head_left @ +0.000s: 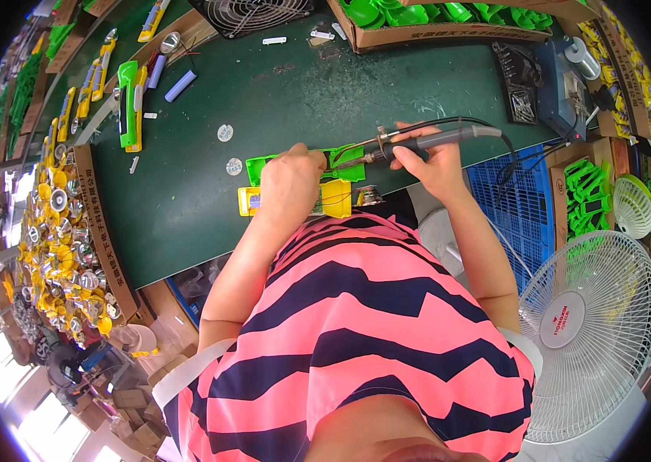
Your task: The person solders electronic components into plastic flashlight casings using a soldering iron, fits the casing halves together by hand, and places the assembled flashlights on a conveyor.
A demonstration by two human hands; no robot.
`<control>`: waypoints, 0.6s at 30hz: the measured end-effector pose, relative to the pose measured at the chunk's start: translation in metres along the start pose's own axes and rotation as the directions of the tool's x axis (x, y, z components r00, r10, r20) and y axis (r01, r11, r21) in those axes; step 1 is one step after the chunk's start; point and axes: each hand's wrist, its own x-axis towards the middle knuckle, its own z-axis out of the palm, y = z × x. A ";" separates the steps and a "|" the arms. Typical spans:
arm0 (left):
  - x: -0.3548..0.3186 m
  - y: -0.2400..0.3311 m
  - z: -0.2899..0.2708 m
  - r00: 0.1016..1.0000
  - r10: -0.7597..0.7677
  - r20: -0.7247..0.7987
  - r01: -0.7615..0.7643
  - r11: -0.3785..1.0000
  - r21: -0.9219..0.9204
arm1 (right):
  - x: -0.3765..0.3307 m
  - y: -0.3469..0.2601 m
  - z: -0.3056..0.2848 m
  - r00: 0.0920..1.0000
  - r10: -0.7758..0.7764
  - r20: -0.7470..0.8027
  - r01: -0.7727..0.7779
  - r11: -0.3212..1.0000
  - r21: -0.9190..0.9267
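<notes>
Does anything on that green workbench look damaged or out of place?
The green workbench looks worn: pale scuffs and dark stains mark its far part. A lilac cylinder lies loose at a slant, right of the upright green casing. I see no obvious spill.

Your top (387, 323) is coral pink with wide, jagged navy zigzag bands running across. Short sleeves, pale grey trim (193, 369) at the edges. Curved neckline. Left hand (292, 185) and right hand (435, 165) bare, forearms too.
</notes>
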 end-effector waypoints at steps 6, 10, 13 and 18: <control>0.001 0.001 0.003 1.000 0.006 -0.003 -0.006 0.999 0.043 | -0.003 0.011 0.006 0.998 0.061 0.035 -0.061 0.998 0.008; 0.001 0.001 0.004 1.000 -0.003 -0.012 0.004 1.000 0.029 | -0.009 0.008 0.013 0.996 0.074 -0.054 -0.067 0.991 0.120; 0.001 0.002 0.003 1.000 -0.011 -0.011 0.012 0.999 0.035 | -0.012 0.011 0.011 0.999 0.052 -0.015 -0.051 0.998 0.045; 0.002 0.003 0.003 1.000 -0.022 -0.003 0.022 0.999 0.042 | -0.013 0.000 0.012 1.000 0.022 -0.012 -0.023 0.995 -0.095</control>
